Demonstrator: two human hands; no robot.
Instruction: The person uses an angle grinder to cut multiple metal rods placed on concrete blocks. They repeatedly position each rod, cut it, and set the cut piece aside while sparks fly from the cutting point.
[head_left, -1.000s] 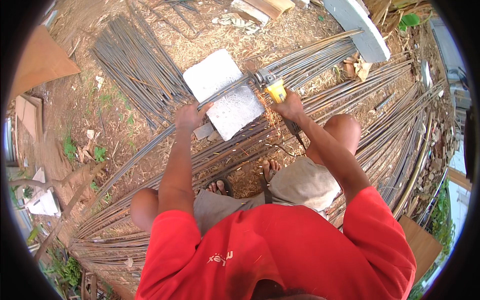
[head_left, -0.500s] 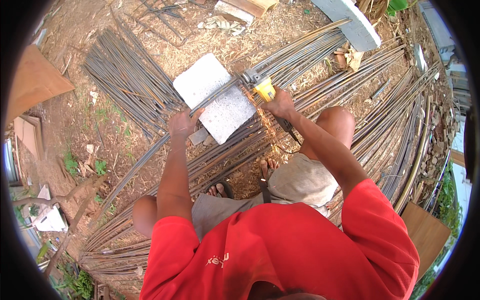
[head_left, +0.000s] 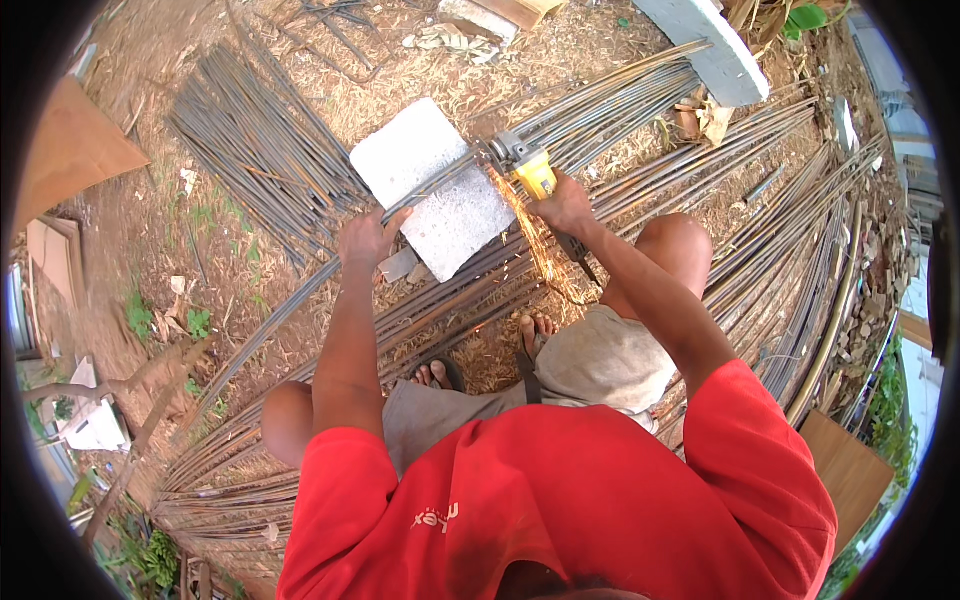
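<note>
My right hand is wrapped round the body of a yellow angle grinder. Its disc end meets a bundle of steel bars lying across a pale concrete block. Orange sparks stream from the disc down toward my feet. To the left of the block, my left hand grips the same bars, thumb stretched along them toward the block. The bars run on past that hand to the lower left. The grinder's cable hangs by my right knee.
A stack of cut rebar lies at the far left. Long rebar stretches under and beside my legs, fanning out to the right. A grey concrete slab rests on bars at the far right. A brown board lies at the left.
The spark stream has grown brighter and denser. Both hands and the grinder hold nearly the same place over the block; the whole view has shifted slightly.
</note>
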